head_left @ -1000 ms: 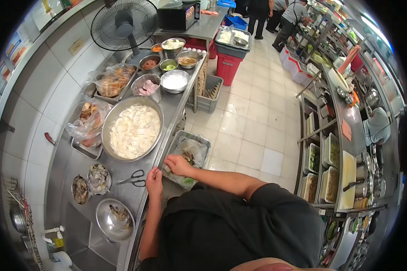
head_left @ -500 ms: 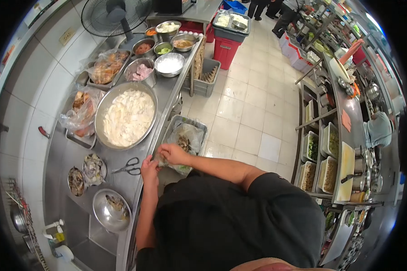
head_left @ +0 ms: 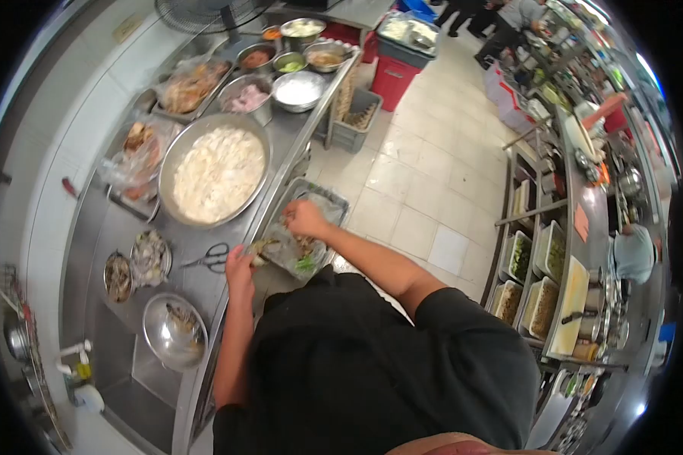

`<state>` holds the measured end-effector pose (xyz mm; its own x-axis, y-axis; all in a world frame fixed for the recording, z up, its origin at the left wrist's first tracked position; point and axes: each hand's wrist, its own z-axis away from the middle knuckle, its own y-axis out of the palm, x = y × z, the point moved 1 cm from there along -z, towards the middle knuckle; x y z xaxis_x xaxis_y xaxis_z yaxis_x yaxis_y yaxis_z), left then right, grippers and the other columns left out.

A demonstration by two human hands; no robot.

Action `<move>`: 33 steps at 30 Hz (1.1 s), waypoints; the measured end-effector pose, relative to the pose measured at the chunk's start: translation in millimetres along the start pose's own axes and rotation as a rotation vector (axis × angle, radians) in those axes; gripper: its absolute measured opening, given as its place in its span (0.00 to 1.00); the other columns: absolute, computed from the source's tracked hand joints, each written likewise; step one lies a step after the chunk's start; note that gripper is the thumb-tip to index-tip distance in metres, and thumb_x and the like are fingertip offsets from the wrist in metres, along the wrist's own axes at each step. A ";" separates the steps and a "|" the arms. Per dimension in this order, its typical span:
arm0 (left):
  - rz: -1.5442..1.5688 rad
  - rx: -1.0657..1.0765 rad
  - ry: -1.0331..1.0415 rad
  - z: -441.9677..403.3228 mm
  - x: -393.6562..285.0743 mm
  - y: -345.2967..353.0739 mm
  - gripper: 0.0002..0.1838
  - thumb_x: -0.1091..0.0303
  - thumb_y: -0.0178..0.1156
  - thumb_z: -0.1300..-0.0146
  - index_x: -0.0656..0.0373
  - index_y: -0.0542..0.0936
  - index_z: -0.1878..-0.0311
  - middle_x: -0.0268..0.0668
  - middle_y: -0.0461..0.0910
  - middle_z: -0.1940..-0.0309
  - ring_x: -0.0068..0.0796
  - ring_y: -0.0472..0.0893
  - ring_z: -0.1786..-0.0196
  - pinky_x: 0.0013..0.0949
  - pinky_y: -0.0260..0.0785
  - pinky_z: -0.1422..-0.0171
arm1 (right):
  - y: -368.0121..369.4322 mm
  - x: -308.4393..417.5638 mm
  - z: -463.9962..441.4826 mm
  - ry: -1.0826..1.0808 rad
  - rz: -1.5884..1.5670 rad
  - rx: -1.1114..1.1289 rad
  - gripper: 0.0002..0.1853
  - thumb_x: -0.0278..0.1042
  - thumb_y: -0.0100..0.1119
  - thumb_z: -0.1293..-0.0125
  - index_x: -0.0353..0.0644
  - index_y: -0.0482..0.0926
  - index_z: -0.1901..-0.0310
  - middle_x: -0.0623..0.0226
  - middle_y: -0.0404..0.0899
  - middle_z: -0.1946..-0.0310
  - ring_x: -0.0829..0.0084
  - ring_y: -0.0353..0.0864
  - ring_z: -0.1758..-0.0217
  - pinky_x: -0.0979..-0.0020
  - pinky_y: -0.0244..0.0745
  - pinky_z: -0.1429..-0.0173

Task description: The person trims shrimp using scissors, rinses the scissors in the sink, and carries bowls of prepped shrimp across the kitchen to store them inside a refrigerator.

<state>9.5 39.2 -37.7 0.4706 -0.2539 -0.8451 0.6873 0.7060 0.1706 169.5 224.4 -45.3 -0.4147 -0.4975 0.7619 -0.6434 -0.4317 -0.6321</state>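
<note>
left hand (head_left: pixel 240 268), left of frame centre, clamped on grey-green shrimp (head_left: pixel 263 246). right hand (head_left: pixel 305 218), near centre, over grey rectangular plastic bin (head_left: pixel 344 210), bunched; cannot tell on what.

Moving the right hand (head_left: pixel 305 218) away from the left hand (head_left: pixel 239 269), farther out over the bin (head_left: pixel 344 207). Showing a shrimp (head_left: pixel 262 249) in the left hand, earlier mostly covered. Uncovering more green leaves (head_left: pixel 306 263) in the bin.
</note>
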 end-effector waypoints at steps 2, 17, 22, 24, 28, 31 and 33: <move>0.098 0.055 0.040 -2.9 0.1 -0.2 0.26 0.75 0.58 0.42 0.61 0.68 0.39 0.33 0.78 0.65 0.22 0.76 0.65 0.27 0.68 0.66 | -11.4 8.5 -1.3 0.025 -0.036 0.055 0.14 0.29 0.57 0.53 0.39 0.85 0.63 0.47 0.82 0.66 0.50 0.82 0.59 0.57 0.77 0.50; 0.191 0.207 0.016 26.9 -29.9 -0.2 0.23 0.79 0.50 0.43 0.60 0.70 0.42 0.36 0.76 0.61 0.24 0.76 0.63 0.29 0.70 0.59 | 15.8 98.2 27.5 -0.267 -0.072 0.154 0.12 0.33 0.61 0.47 0.39 0.85 0.61 0.54 0.83 0.67 0.52 0.83 0.64 0.60 0.79 0.57; 0.065 0.245 0.091 20.6 -22.0 -9.6 0.24 0.79 0.51 0.43 0.59 0.70 0.41 0.34 0.76 0.62 0.23 0.75 0.61 0.29 0.69 0.57 | 21.3 97.3 30.7 -0.261 -0.083 0.192 0.11 0.33 0.60 0.47 0.39 0.85 0.63 0.53 0.83 0.69 0.53 0.84 0.67 0.60 0.79 0.59; 0.061 0.276 0.114 20.8 -19.6 -12.5 0.25 0.80 0.51 0.45 0.59 0.70 0.41 0.33 0.75 0.66 0.23 0.75 0.64 0.27 0.67 0.59 | 26.4 94.9 30.9 -0.256 -0.026 0.204 0.11 0.32 0.59 0.47 0.39 0.85 0.64 0.53 0.83 0.70 0.54 0.84 0.68 0.61 0.79 0.60; 0.101 0.209 0.161 26.6 -26.0 -8.1 0.24 0.80 0.54 0.46 0.62 0.70 0.42 0.32 0.75 0.67 0.20 0.74 0.64 0.25 0.66 0.59 | 25.9 104.9 33.4 -0.222 -0.187 0.186 0.10 0.31 0.59 0.47 0.38 0.85 0.64 0.54 0.83 0.70 0.58 0.85 0.68 0.64 0.79 0.59; 0.099 0.229 0.132 32.1 -30.2 -7.5 0.24 0.79 0.55 0.46 0.62 0.70 0.43 0.32 0.75 0.66 0.20 0.74 0.64 0.24 0.66 0.59 | 26.5 109.8 37.6 -0.238 -0.120 0.167 0.11 0.32 0.60 0.48 0.38 0.85 0.64 0.53 0.83 0.70 0.58 0.85 0.68 0.63 0.79 0.59; 0.088 0.240 0.134 30.5 -27.0 -9.5 0.24 0.78 0.54 0.46 0.61 0.71 0.43 0.31 0.74 0.65 0.19 0.72 0.64 0.23 0.65 0.60 | 31.0 108.0 37.7 -0.250 -0.067 0.128 0.11 0.33 0.60 0.48 0.39 0.85 0.64 0.54 0.83 0.70 0.57 0.84 0.69 0.61 0.79 0.60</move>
<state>7.2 19.2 -1.1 0.4681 -0.0976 -0.8783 0.7657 0.5409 0.3480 129.0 128.9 12.1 -0.1928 -0.6279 0.7541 -0.5711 -0.5531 -0.6065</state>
